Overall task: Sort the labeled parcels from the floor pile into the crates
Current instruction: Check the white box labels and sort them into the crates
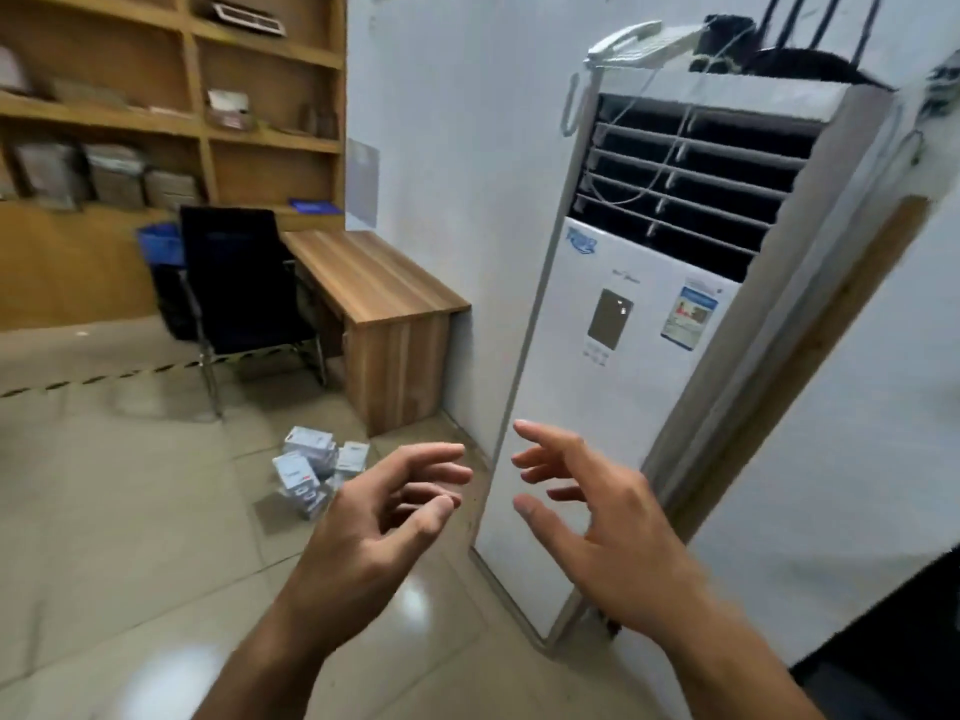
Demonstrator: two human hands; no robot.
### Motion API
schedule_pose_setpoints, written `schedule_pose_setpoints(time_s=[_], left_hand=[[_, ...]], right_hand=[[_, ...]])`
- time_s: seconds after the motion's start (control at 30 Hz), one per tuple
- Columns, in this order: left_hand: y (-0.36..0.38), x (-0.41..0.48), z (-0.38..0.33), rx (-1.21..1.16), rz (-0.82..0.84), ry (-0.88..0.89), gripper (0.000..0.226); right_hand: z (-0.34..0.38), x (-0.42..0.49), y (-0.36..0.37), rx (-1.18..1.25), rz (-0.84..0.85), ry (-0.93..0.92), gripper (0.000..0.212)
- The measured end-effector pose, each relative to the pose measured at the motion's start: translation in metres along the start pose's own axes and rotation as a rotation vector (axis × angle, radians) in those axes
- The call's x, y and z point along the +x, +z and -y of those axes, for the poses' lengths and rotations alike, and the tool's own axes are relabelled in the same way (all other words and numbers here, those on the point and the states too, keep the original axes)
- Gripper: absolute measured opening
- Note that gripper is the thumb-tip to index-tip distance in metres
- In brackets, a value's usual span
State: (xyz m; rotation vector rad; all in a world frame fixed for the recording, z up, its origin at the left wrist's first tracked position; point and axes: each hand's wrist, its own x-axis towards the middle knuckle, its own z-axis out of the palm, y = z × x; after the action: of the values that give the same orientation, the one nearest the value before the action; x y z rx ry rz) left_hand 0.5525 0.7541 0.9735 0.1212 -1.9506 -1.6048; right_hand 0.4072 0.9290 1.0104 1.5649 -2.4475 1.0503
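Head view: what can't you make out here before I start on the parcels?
All in the head view:
- Labels on the parcel pile: too small and blurred to read.
- Pile's lower right edge: hidden behind the left hand.
- Blue crate: mostly behind the black chair, contents unseen.
- Shelf bundles: blurred.

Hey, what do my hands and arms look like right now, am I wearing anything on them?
The left hand and the right hand are both bare, with no gloves. The forearms are uncovered down to the frame's edge, and no sleeve is in view. No watch or bracelet shows, and no ring shows on the fingers.
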Motion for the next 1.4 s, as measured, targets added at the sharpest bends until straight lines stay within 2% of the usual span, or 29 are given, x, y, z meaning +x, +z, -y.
schedule_pose_setpoints(time_s=[0.13, 0.33, 0.4, 0.5, 0.6, 0.73, 0.9, 1.13, 1.4], left_hand=[[-0.057, 0.015, 0.029, 0.058, -0.145, -0.078, 0.034], [-0.12, 0.075, 0.074, 0.22, -0.268, -0.148, 0.036], [-0.138, 0.103, 0.089, 0.368, -0.26, -0.164, 0.035], [-0.172, 0.148, 0.104, 0.649, -0.158, -0.176, 0.041], [-0.216, 0.188, 0.116, 0.716, -0.196, -0.188, 0.042], [-0.258, 0.21, 0.142, 0.64, -0.368, -0.233, 0.042], [-0.314, 0.223, 0.202, 0.586, -0.434, -0.372, 0.04], [-0.423, 0.252, 0.299, 0.493, -0.426, -0.507, 0.044], [-0.517, 0.318, 0.389, 0.375, -0.315, -0.655, 0.042]], right_hand=[[-0.011, 0.068, 0.052, 0.106, 0.073, -0.085, 0.054], [-0.049, 0.174, 0.122, 0.271, 0.133, -0.166, 0.048], [-0.066, 0.215, 0.138, 0.311, 0.151, -0.174, 0.049], [-0.088, 0.281, 0.15, 0.345, 0.158, -0.179, 0.049], [-0.105, 0.345, 0.164, 0.411, 0.135, -0.156, 0.045], [-0.113, 0.408, 0.201, 0.442, 0.211, -0.133, 0.045], [-0.11, 0.471, 0.279, 0.465, 0.332, -0.083, 0.045], [-0.11, 0.541, 0.382, 0.391, 0.372, 0.071, 0.042], [-0.13, 0.596, 0.436, 0.309, 0.286, 0.334, 0.04]])
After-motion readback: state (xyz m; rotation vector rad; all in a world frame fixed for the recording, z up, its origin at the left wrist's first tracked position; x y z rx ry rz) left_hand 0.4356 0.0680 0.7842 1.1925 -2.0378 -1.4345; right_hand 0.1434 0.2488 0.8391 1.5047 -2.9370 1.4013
